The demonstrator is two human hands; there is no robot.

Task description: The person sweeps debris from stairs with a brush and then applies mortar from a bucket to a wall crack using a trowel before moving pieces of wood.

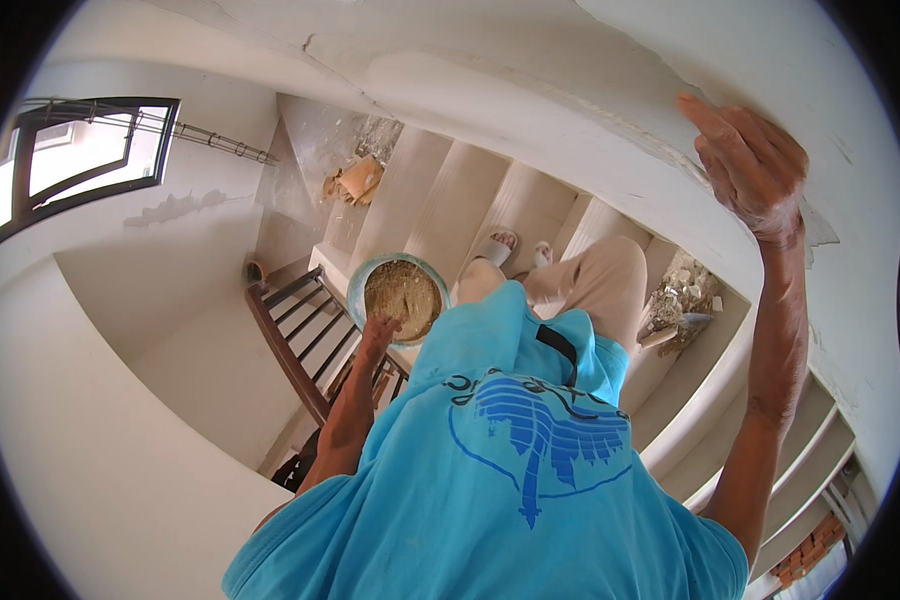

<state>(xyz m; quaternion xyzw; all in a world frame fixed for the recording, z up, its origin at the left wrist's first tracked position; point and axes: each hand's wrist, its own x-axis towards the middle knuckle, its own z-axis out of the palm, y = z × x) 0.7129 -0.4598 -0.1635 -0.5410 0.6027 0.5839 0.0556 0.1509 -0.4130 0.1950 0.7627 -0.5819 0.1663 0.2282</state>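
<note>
My left hand [378, 332] is closed on the rim of a round, pale green basin [356, 285]. Inside the basin lies a brown, grainy mix that looks like mortar [402, 300]. Up at the right, my right hand [752, 165] is against the white wall [630, 75], its index finger stretched out and the other fingers partly bent. Nothing shows in that hand, though its palm side is hidden. A rough crack [660, 150] runs along the wall close to these fingertips.
Stair steps [450, 190] run under my sandalled feet. Broken rubble [682, 295] lies on a step at the right. A dark railing [295, 350] stands at the left. Crumpled brown paper or card [358, 180] lies on the landing, near a window [80, 160].
</note>
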